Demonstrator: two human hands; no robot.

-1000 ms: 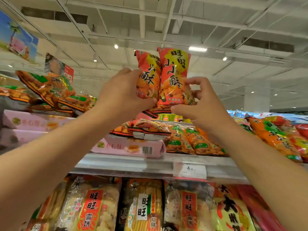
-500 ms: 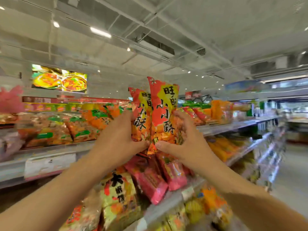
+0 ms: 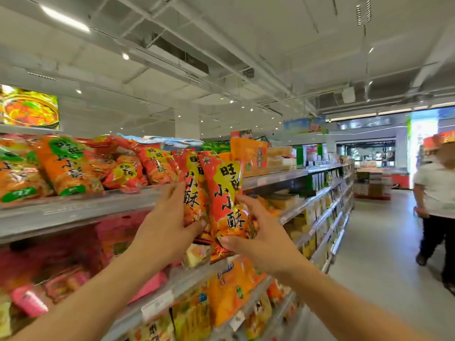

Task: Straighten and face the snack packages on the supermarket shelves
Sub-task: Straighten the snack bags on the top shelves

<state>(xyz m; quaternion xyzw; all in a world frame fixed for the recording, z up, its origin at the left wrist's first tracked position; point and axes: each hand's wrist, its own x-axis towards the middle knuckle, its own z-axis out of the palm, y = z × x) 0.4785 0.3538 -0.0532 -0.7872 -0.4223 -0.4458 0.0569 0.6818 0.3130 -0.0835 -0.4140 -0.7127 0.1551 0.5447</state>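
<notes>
Right now my left hand (image 3: 170, 225) curls its fingers and thumb around a glossy red-and-yellow foil snack bag with black characters (image 3: 193, 193), and my right hand (image 3: 263, 238) pinches a matching second red-and-yellow bag (image 3: 227, 200) at its lower edge, both upright, touching side by side, in the air just in front of the grey metal top shelf (image 3: 73, 212). Neither bag is placed yet. Judging by the shelf, much is left: the orange-and-green snack bags (image 3: 66, 166) and nearby red ones lie tilted and overlapping.
</notes>
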